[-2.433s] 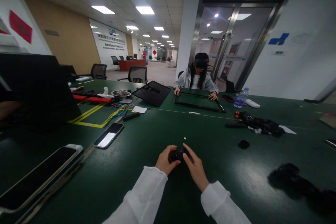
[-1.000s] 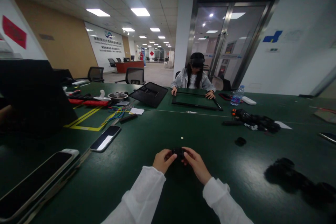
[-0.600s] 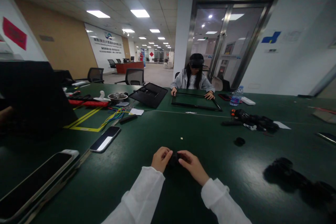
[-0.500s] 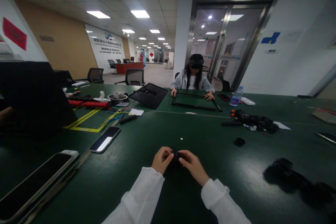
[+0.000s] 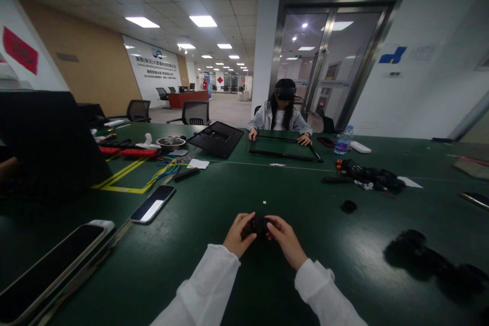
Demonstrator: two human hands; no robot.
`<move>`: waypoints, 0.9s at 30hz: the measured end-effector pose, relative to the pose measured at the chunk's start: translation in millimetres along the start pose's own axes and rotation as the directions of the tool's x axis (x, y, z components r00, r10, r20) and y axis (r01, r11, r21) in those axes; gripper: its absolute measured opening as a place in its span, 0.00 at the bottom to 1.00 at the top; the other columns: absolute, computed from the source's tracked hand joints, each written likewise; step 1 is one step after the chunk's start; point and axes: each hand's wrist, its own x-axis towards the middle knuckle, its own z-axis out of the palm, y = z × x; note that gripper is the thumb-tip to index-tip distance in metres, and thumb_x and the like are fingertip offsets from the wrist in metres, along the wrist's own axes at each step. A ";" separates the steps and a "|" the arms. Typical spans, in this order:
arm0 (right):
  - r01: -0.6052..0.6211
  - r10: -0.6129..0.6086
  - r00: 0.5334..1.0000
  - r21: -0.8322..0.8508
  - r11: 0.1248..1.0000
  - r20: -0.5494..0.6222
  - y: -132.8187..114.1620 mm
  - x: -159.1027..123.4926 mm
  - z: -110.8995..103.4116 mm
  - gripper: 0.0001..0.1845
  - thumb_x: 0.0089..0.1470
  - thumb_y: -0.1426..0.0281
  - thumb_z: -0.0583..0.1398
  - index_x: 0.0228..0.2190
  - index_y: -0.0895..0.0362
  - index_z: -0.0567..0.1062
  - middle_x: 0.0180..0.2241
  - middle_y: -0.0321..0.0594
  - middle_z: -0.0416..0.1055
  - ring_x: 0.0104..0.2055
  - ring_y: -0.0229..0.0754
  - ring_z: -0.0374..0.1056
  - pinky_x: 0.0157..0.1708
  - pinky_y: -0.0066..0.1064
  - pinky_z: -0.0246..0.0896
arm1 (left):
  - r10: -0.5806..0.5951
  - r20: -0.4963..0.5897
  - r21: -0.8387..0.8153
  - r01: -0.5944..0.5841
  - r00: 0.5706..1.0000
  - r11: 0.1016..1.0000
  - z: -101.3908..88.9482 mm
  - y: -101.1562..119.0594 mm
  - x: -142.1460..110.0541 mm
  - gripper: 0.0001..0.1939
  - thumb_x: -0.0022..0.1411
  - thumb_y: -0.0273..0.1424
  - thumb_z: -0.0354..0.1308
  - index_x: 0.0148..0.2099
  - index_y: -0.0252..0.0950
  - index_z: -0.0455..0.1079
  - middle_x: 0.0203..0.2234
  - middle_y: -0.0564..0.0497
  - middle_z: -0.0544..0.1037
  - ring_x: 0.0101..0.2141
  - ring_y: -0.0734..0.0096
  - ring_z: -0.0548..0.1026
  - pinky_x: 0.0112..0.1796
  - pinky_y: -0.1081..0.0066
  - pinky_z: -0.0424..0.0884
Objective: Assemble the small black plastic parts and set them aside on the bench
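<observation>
Between my two hands is a small dark, rounded part (image 5: 260,225), too dark to identify, just above the green table (image 5: 214,204). My left hand (image 5: 239,235) grips its left side with thumb and fingers curled. From the right, my right hand (image 5: 283,237) pinches the same part, its fingertips close to the left ones. A tiny pale square piece (image 5: 264,202) lies on the table beyond my hands. To the right sits a small black ring-like piece (image 5: 348,206).
A phone (image 5: 153,205) and a larger white-edged device (image 5: 57,265) lie at left. Blurred black parts (image 5: 431,260) rest at right. Across the table a person (image 5: 281,112) holds a black frame (image 5: 286,155), near a black panel (image 5: 217,138) and a water bottle (image 5: 344,140).
Both hands have shifted slightly; the dark part has risen a little and shows more between the fingers. The person across the table has barely moved.
</observation>
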 end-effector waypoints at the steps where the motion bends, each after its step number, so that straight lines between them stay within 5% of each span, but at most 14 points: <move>1: 0.003 -0.003 1.000 0.005 1.000 0.003 0.9 0.4 -0.4 0.17 0.43 0.61 0.57 0.35 0.57 0.69 0.30 0.38 0.67 0.28 0.37 0.63 0.28 0.32 0.59 | -0.023 -0.011 -0.021 0.023 1.000 1.000 0.7 -0.8 0.5 0.26 0.49 0.22 0.53 0.52 0.40 0.57 0.43 0.46 0.61 0.36 0.69 0.68 0.35 0.68 0.68; 5: 0.005 -0.005 1.000 0.014 1.000 0.030 0.4 0.2 -0.1 0.17 0.43 0.62 0.57 0.35 0.57 0.68 0.31 0.38 0.66 0.29 0.38 0.64 0.29 0.32 0.59 | -0.121 -0.066 -0.105 0.114 0.990 0.988 3.1 -2.4 1.0 0.20 0.52 0.30 0.52 0.49 0.37 0.57 0.36 0.49 0.66 0.23 0.78 0.70 0.24 0.75 0.68; 12: -0.011 0.011 0.995 0.002 1.000 0.095 -7.3 -4.2 1.6 0.16 0.40 0.63 0.60 0.34 0.56 0.69 0.32 0.38 0.67 0.31 0.39 0.64 0.31 0.33 0.60 | -0.172 -0.074 -0.072 0.166 0.982 0.983 0.3 -0.2 -0.8 0.15 0.57 0.38 0.45 0.43 0.35 0.60 0.17 0.57 0.65 0.13 0.80 0.66 0.14 0.80 0.63; 19: 0.003 -0.005 1.000 0.125 0.992 0.011 5.1 2.2 -1.0 0.16 0.42 0.62 0.59 0.33 0.57 0.68 0.30 0.37 0.66 0.28 0.35 0.63 0.28 0.29 0.58 | -0.050 -0.015 0.012 0.050 0.999 0.999 3.1 -3.6 -0.9 0.27 0.47 0.24 0.55 0.51 0.39 0.53 0.27 0.55 0.68 0.21 0.79 0.69 0.23 0.77 0.68; 27: -0.004 0.001 0.999 0.102 0.995 0.033 4.9 1.0 -1.5 0.17 0.41 0.61 0.59 0.34 0.57 0.68 0.29 0.37 0.66 0.28 0.36 0.63 0.29 0.30 0.59 | -0.087 -0.025 -0.027 0.086 0.996 0.996 4.4 -10.0 0.0 0.20 0.51 0.24 0.51 0.48 0.36 0.56 0.24 0.56 0.68 0.19 0.79 0.69 0.25 0.74 0.69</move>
